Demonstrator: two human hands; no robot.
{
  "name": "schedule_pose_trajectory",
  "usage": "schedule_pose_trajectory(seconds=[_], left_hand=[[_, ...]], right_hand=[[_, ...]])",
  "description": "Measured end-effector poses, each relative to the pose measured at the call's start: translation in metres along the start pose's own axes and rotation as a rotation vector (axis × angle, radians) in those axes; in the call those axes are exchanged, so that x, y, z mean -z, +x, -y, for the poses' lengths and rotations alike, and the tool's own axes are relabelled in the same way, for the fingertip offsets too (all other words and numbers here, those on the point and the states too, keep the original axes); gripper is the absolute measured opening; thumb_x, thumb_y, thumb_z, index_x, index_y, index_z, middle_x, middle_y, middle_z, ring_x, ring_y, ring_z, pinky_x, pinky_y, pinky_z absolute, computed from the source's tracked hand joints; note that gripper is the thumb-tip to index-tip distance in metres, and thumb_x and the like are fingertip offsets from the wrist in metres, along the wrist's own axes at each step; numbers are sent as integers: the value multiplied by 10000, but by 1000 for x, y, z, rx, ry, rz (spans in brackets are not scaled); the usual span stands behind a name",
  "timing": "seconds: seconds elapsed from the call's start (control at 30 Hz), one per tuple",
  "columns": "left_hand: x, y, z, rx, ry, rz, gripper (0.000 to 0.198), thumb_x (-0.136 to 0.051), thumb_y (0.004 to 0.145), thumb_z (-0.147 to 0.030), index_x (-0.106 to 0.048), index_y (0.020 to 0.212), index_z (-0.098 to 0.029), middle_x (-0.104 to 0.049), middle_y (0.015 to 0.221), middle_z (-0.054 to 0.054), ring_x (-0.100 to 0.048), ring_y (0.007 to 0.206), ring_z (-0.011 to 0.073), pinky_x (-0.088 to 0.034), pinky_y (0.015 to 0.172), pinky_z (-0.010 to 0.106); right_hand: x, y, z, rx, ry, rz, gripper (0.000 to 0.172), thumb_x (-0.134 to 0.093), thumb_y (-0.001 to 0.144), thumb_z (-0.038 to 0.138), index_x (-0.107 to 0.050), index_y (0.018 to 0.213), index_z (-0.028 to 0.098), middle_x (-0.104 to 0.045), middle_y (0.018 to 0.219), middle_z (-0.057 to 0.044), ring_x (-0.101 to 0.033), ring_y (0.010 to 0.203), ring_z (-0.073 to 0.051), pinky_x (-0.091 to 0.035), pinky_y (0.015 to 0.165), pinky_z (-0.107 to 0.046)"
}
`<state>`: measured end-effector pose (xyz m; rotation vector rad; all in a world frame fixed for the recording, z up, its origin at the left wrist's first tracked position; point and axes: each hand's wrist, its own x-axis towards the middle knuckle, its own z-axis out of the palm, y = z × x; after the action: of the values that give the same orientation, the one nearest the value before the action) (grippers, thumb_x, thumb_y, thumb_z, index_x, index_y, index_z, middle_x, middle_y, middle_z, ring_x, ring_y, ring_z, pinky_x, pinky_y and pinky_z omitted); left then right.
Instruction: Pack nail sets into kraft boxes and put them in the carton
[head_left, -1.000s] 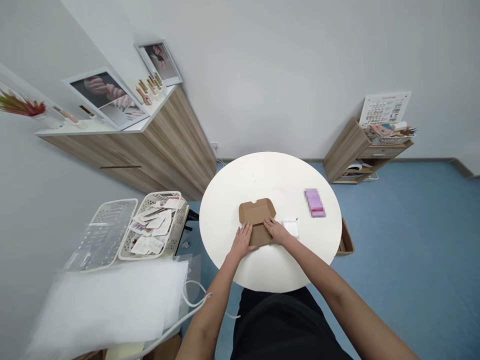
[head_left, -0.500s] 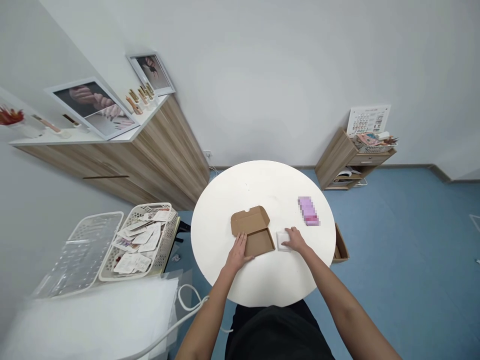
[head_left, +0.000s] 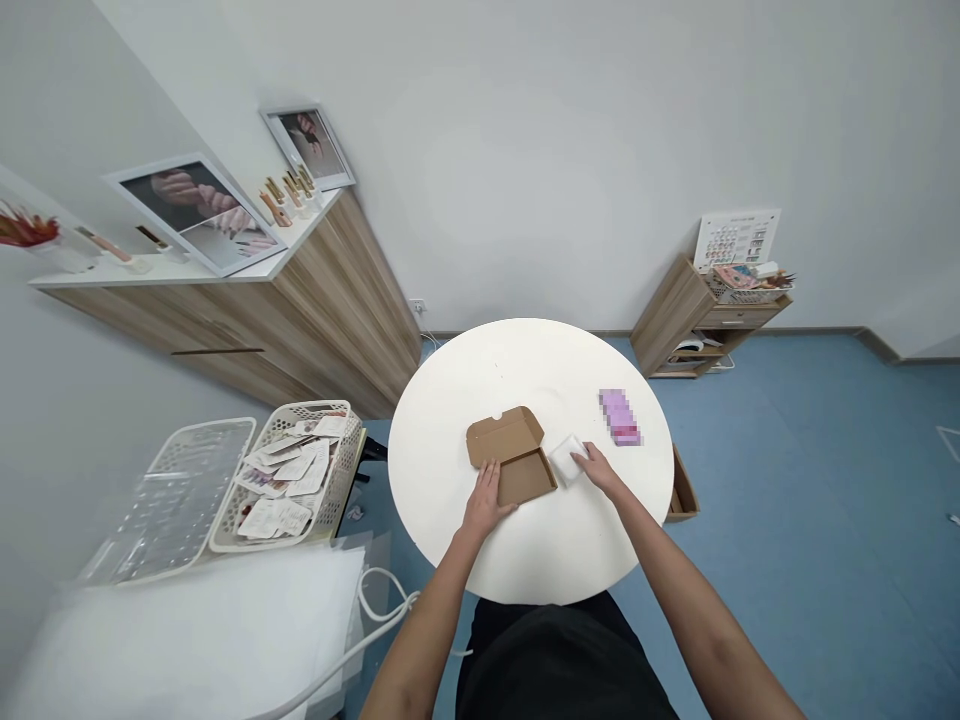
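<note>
Right grip (head_left: pixel 596 467) pinches the white packet (head_left: pixel 566 459) — newly turned askew, so apparently under control — beside the open box (head_left: pixel 529 478), where the left grip (head_left: pixel 482 508) lies flat, unclenched.

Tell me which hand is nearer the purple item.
Right. The right hand holds a white packet just short of the purple item; the left hand is farther left, at the cardboard box.
</note>
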<state>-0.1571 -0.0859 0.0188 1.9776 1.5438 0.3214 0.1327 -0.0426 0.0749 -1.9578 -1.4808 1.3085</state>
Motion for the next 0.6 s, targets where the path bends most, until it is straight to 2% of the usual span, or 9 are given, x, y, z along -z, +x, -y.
schedule_pose_trajectory(seconds=[0.1,0.23,0.37,0.47,0.6], left_hand=[[-4,2,-5,2,-13,12,996,-694,741,-407,-105,1519,-209,-182,1606,139,-81,1486,304,-257,1176,524],[-7,5,-9,-11,-26,33,1007,-697,739,-393,-96,1523,-194,-167,1608,147,-75,1487,305,-230,1185,524],[-7,8,-9,-20,-42,45,1018,-702,742,-406,-95,1524,-168,-156,1607,158,-67,1489,298,-240,1184,507],[-5,9,-7,-42,-41,64,1020,-704,743,-433,-107,1523,-158,-159,1604,167,-64,1488,306,-245,1180,517],[-2,14,-3,-70,-33,64,1006,-700,747,-468,-125,1520,-181,-175,1603,155,-73,1487,300,-241,1184,512]], right_hand=[[-18,0,20,71,79,19,280,-509,859,356,-547,1082,191,-664,1138,-75,-623,1039,-216,-490,848,-313],[-63,-1,39,-31,-101,14,264,-644,754,300,-574,988,201,-686,1030,-46,-647,945,-209,-494,811,-310],[-98,-5,43,-108,-216,-14,240,-642,782,339,-577,971,208,-689,986,-62,-657,940,-229,-495,788,-320],[-106,-8,43,-108,-271,-62,290,-620,812,334,-544,1055,193,-679,1019,-87,-652,974,-243,-489,794,-326],[-105,-14,45,8,-427,-112,376,-574,846,274,-452,1193,197,-642,1112,-109,-613,1052,-263,-482,812,-349]])
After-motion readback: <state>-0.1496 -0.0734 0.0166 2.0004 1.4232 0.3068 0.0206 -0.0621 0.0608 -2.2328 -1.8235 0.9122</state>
